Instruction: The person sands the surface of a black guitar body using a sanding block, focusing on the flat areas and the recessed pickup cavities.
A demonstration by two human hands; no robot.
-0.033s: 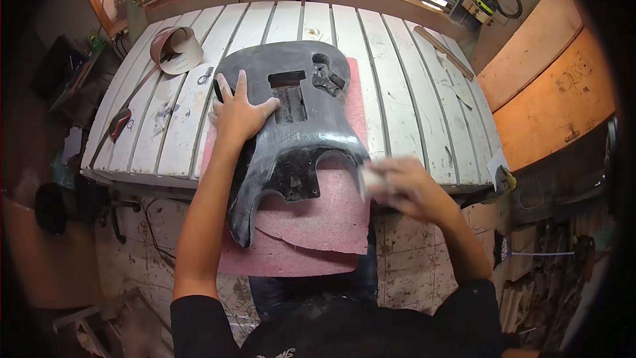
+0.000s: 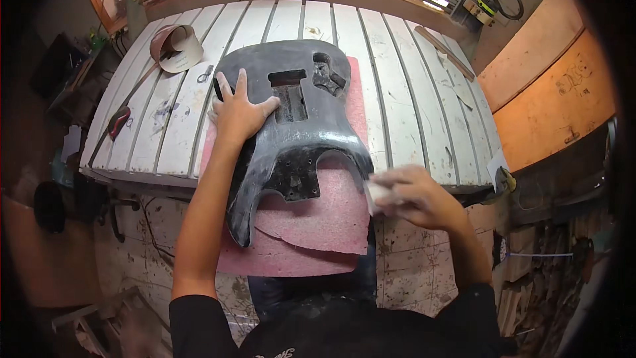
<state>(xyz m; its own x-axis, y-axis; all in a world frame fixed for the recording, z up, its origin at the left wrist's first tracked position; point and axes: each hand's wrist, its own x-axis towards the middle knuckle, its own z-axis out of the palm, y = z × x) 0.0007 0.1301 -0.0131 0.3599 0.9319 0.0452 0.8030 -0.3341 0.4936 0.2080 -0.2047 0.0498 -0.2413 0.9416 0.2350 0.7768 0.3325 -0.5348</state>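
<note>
pressing flat, fingers spread, left hand [image 2: 240,114] on the dark guitar body [image 2: 291,134] lying on pink foam [image 2: 318,225] at the slatted table's [image 2: 411,106] near edge, right hand [image 2: 414,195] curled around a pale pad [image 2: 379,193] at the body's right horn

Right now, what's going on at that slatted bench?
A person is working on a dark grey, unfinished electric guitar body that lies on a pink foam mat on the white slatted worktable. The left hand presses flat on the body's upper left side, holding it down. The right hand grips a small pale pad against the body's lower right edge. A roll of brown sandpaper sits at the table's far left.
</note>
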